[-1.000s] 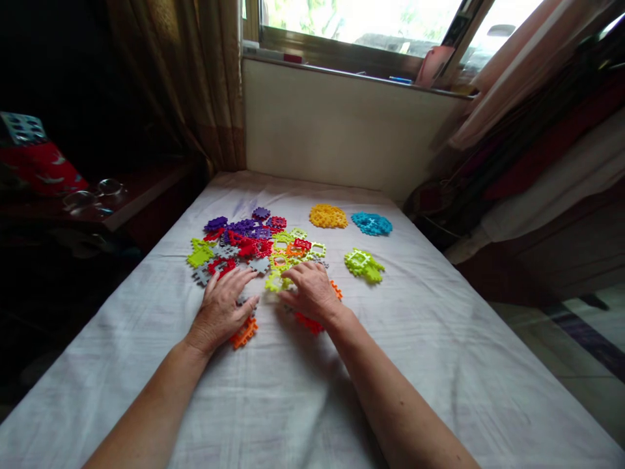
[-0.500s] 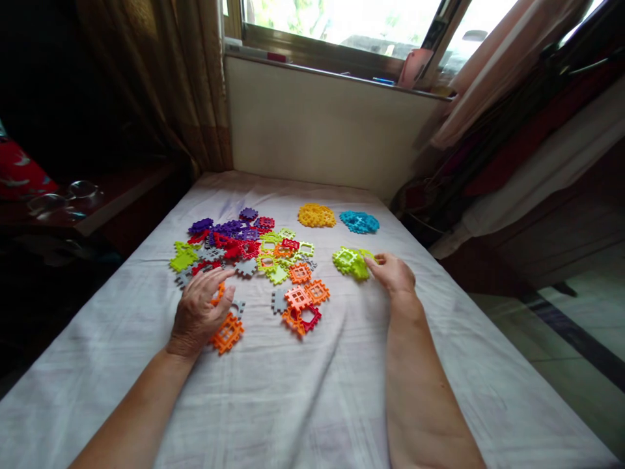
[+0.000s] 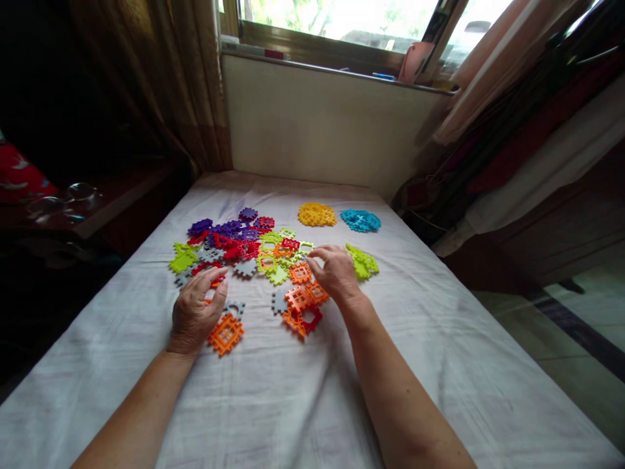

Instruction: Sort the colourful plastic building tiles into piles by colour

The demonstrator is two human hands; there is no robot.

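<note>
Head view: at the near edge, both forearms reach over a surface [image 3: 254, 410] spread with a creased white cloth. An orange square piece [image 3: 226, 334] with a windowed middle lies nearest, just beside the left hand [image 3: 194, 312], and a grey piece [image 3: 236, 309] with a round opening lies right behind it. The left fingers curve forward with the thumb parted from them, over more red and orange pieces; whether they grip any of these I cannot tell.

To the right, an orange cluster [image 3: 297, 298] overlaps a red piece [image 3: 313, 317] and a grey notched piece [image 3: 279, 301]. Just behind it hovers or rests the right hand [image 3: 334, 268], its fingers bent and the thumb a narrow gap below them; whether a piece sits between them I cannot tell. This hand is between the mixed heap and a lime-green pile [image 3: 364, 264], partly hiding the latter.

Farther back, the mixed heap runs from yellow-green pieces [image 3: 278, 274] through red pieces [image 3: 239, 249] to purple pieces [image 3: 229, 228]. Well apart from it, a yellow pile [image 3: 317, 215] and a blue pile [image 3: 360, 221] lie side by side. Beyond stand a pale wall [image 3: 332, 124] and a bright window [image 3: 336, 23].
</note>
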